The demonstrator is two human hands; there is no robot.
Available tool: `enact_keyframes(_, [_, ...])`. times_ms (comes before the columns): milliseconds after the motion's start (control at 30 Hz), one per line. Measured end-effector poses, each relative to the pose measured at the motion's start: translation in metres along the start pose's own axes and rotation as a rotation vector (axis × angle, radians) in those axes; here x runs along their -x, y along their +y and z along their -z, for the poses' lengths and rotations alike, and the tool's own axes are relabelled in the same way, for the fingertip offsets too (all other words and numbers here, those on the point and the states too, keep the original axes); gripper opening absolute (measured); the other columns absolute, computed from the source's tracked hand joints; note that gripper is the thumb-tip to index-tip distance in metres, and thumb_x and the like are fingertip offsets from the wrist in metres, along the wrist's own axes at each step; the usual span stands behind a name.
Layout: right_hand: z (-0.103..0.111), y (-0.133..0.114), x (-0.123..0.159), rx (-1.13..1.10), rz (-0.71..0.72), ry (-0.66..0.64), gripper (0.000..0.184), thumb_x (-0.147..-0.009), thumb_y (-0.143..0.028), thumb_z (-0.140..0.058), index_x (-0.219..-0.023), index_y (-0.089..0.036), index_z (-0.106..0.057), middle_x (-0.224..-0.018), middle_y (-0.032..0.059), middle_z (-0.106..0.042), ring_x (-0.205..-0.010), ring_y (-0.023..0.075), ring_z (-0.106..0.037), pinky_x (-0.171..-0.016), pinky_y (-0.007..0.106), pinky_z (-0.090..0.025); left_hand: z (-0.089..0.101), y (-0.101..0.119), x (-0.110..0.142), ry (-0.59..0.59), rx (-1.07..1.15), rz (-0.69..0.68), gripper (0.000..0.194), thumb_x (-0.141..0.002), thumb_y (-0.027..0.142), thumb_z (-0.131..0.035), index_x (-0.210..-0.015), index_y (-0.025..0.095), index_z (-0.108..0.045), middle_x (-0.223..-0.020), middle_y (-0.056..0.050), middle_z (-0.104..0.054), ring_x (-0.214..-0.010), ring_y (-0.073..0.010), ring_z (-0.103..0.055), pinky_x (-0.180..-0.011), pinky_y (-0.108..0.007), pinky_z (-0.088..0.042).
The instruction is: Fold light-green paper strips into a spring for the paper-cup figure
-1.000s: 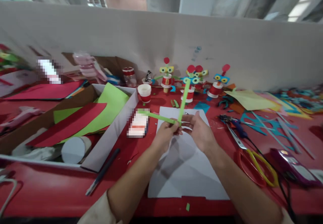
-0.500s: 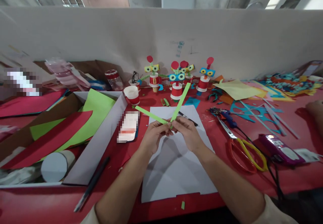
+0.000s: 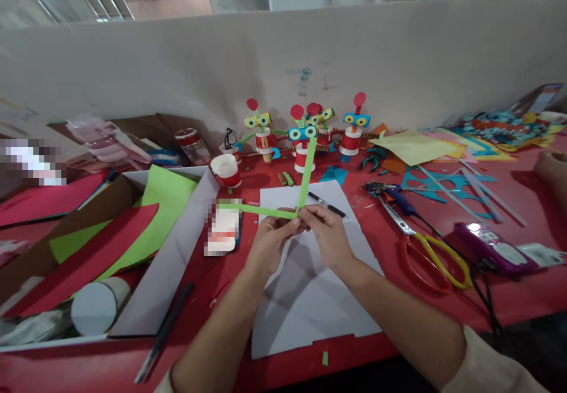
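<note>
My left hand (image 3: 273,238) and my right hand (image 3: 326,227) meet above a white sheet (image 3: 310,316). Between their fingertips they pinch light green paper strips (image 3: 307,174) where two lengths cross at a corner. One length points up and away, the other reaches out to the left over a phone. Fingers cover the joint, so I cannot tell whether it is folded or stuck. A black pen (image 3: 326,204) lies on the sheet's far part, just beyond my right hand. Behind stand several paper-cup robot figures (image 3: 305,155) with coiled paper arms.
On the left is a box (image 3: 166,263) of coloured paper; beside it lies a dark pen (image 3: 165,331). Scissors (image 3: 436,263), a glue gun (image 3: 394,195) and a purple device (image 3: 494,248) with a cord lie right. Another person's hand (image 3: 553,171) is at the right edge.
The strips have turned anticlockwise in my fingers: the upright length stands straighter and the left one lies more level. My hands stay together, and the view has shifted slightly.
</note>
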State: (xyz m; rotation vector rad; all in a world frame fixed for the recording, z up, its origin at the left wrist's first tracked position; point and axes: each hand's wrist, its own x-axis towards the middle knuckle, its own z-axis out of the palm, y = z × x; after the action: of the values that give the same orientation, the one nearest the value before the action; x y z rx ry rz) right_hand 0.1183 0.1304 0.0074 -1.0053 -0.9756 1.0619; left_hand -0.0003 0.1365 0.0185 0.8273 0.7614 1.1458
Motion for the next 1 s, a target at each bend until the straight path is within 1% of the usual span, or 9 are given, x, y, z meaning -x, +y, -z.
enact_keyframes(100, [-0.0016,-0.0004,0.0026,-0.042,-0.045,-0.001,0.014,-0.074,-0.035,-0.07,-0.074,-0.021,-0.073,-0.067,-0.0008,-0.066,-0.062,0.013,-0.054,-0.059,0.027,-0.042,-0.0005,0.0,0.0006,0.052,-0.059,-0.031,0.022,-0.058,0.025,-0.084,-0.075,0.016,-0.074,-0.073,-0.003,-0.071,-0.069,-0.0138,-0.063,-0.067,-0.026,-0.048])
enact_keyframes(167, [-0.0024,-0.0016,0.0042,-0.032,-0.046,-0.014,0.014,-0.075,-0.035,-0.07,-0.074,-0.021,-0.073,-0.066,-0.0002,-0.066,-0.063,0.0136,-0.056,-0.059,0.027,-0.041,-0.0005,0.0002,0.0007,0.099,-0.087,-0.051,0.019,-0.058,0.025,-0.083,-0.071,0.016,-0.074,-0.069,-0.002,-0.07,-0.066,-0.0128,-0.061,-0.066,-0.025,-0.047])
enact_keyframes(233, [-0.003,-0.0031,0.0055,-0.012,-0.036,-0.022,0.013,-0.074,-0.034,-0.07,-0.075,-0.021,-0.073,-0.069,0.0004,-0.067,-0.066,0.0143,-0.058,-0.058,0.027,-0.042,-0.0001,0.0003,0.0006,0.133,-0.098,-0.075,0.017,-0.057,0.024,-0.082,-0.069,0.016,-0.073,-0.068,-0.001,-0.07,-0.068,-0.0124,-0.06,-0.069,-0.024,-0.046])
enact_keyframes(367, [-0.0046,-0.0058,0.0069,-0.016,-0.036,-0.022,0.012,-0.073,-0.033,-0.071,-0.075,-0.021,-0.072,-0.074,0.0006,-0.069,-0.069,0.0147,-0.059,-0.063,0.028,-0.047,0.0004,0.0002,-0.0001,0.146,-0.096,-0.115,0.018,-0.058,0.023,-0.081,-0.073,0.017,-0.074,-0.072,-0.002,-0.071,-0.073,-0.0135,-0.06,-0.074,-0.025,-0.046])
enact_keyframes(533, [-0.0055,-0.0081,0.0073,-0.039,-0.059,-0.017,0.011,-0.072,-0.032,-0.072,-0.07,-0.021,-0.07,-0.069,-0.0008,-0.067,-0.065,0.0136,-0.058,-0.064,0.028,-0.05,0.0005,0.0011,-0.0006,0.175,-0.109,-0.105,0.013,-0.058,0.022,-0.08,-0.066,0.017,-0.072,-0.065,0.0,-0.067,-0.067,-0.0127,-0.058,-0.071,-0.026,-0.046])
enact_keyframes(667, [-0.0037,-0.0065,0.0068,-0.043,-0.059,-0.044,0.01,-0.072,-0.03,-0.073,-0.072,-0.021,-0.069,-0.07,-0.0009,-0.067,-0.066,0.0141,-0.059,-0.064,0.028,-0.049,0.0023,0.0022,-0.001,0.22,-0.165,-0.097,0.012,-0.057,0.023,-0.079,-0.06,0.017,-0.069,-0.06,0.0,-0.065,-0.063,-0.0133,-0.056,-0.067,-0.027,-0.044])
enact_keyframes(800, [-0.0007,-0.0045,0.006,-0.003,-0.038,-0.077,0.01,-0.074,-0.03,-0.073,-0.072,-0.021,-0.067,-0.069,-0.0015,-0.067,-0.065,0.0134,-0.058,-0.065,0.028,-0.047,0.0052,0.0026,-0.002,0.193,-0.179,-0.106,0.014,-0.057,0.024,-0.079,-0.06,0.017,-0.068,-0.06,0.0,-0.064,-0.062,-0.0131,-0.055,-0.065,-0.027,-0.042])
enact_keyframes(933, [0.0015,-0.0039,0.005,0.037,-0.021,-0.069,0.011,-0.075,-0.029,-0.073,-0.071,-0.021,-0.067,-0.065,-0.0026,-0.065,-0.063,0.0127,-0.057,-0.064,0.027,-0.045,0.0041,0.0037,-0.0016,0.16,-0.21,-0.148,0.014,-0.061,0.025,-0.077,-0.064,0.016,-0.068,-0.064,0.0,-0.063,-0.065,-0.0139,-0.055,-0.067,-0.027,-0.043])
enact_keyframes(1000, [0.0021,-0.0037,0.0043,0.048,-0.015,-0.058,0.011,-0.075,-0.03,-0.072,-0.07,-0.021,-0.067,-0.064,-0.0025,-0.064,-0.062,0.0129,-0.057,-0.063,0.028,-0.045,0.0022,0.0046,-0.0005,0.146,-0.189,-0.158,0.015,-0.061,0.026,-0.078,-0.071,0.016,-0.07,-0.068,0.0,-0.065,-0.068,-0.0141,-0.056,-0.07,-0.028,-0.043])
